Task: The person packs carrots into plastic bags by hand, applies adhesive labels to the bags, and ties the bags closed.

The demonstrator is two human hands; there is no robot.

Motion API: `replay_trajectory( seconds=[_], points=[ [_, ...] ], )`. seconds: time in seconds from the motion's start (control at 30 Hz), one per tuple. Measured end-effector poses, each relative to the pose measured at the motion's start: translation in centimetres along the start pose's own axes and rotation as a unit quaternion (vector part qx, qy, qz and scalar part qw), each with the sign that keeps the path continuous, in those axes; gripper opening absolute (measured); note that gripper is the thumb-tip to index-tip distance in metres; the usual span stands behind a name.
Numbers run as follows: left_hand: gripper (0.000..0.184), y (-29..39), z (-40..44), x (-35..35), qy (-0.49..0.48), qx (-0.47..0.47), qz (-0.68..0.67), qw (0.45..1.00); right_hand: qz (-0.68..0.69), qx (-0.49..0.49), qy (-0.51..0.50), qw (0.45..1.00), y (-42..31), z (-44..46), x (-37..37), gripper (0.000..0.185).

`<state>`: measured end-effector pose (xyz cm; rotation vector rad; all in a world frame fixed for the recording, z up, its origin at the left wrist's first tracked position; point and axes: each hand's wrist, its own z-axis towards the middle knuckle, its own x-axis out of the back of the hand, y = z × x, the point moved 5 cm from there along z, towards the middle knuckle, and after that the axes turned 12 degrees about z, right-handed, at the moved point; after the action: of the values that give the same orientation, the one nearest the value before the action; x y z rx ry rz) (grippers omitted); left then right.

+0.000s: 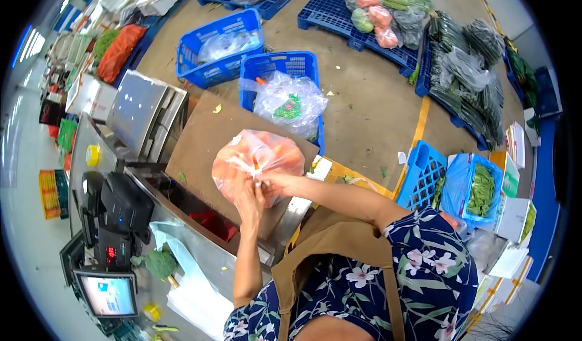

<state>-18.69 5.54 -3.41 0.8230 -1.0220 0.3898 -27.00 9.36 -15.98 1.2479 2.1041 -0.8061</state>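
A clear plastic bag (236,162) full of orange produce, maybe carrots, rests on a brown board (197,138). Its gathered neck is pinched between my two hands. My left hand (249,198) has its fingers closed at the neck, on the near side of the bag. From the right, my right hand (276,184) meets it there, fingertips closed on the same gathered plastic. The two hands touch or nearly touch. Exactly how the plastic runs between the fingertips is too small to tell.
Blue crates (221,68) with plastic bags stand beyond the board. A scale (136,110), a monitor (108,294) and broccoli (160,264) are at the left. Pallets (388,53) of bagged vegetables lie farther off. A blue crate (421,174) stands at the right.
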Motion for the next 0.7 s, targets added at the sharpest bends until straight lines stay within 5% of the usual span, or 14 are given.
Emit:
replay_trajectory(
  seconds=[0.23, 0.3, 0.37, 0.43, 0.47, 0.5, 0.57, 0.7],
  points=[
    [0.021, 0.6, -2.5, -0.5, -0.027, 0.058, -0.09, 0.994, 0.038, 0.106, 0.109, 0.988, -2.1, -2.1, -1.4, 0.007],
    [0.026, -2.2, -3.3, -0.6, 0.051, 0.174, -0.038, 0.983, -0.002, 0.121, 0.11, 0.987, -3.4, -2.2, -0.2, 0.004],
    [0.032, -9.0, -6.3, -2.8, 0.097, 0.301, 0.018, 0.949, 0.033, 0.034, -0.002, 0.999, -3.5, -1.6, 0.6, 0.009],
    [0.047, -17.1, -10.8, -8.6, 0.124, 0.469, -0.213, 0.848, 0.047, -0.097, -0.125, 0.986, -4.1, -1.5, 1.6, 0.014],
    [0.063, -13.1, -10.6, -8.2, 0.039, 0.598, -0.298, 0.743, -0.017, -0.046, -0.075, 0.996, -5.8, -3.8, 0.9, 0.018],
    [0.074, -12.4, -11.3, -9.9, 0.016, 0.619, -0.358, 0.699, -0.034, -0.025, -0.012, 0.999, -6.6, -4.9, 1.3, 0.013],
    [0.077, -8.6, -11.1, -11.4, 0.065, 0.629, -0.502, 0.591, -0.026, -0.039, -0.084, 0.995, -10.4, -7.0, 2.4, 0.015],
    [0.072, 3.4, -6.7, -15.7, -0.004, 0.474, -0.717, 0.511, -0.029, -0.058, -0.174, 0.983, -18.0, -13.6, 5.9, 0.015]
  ],
)
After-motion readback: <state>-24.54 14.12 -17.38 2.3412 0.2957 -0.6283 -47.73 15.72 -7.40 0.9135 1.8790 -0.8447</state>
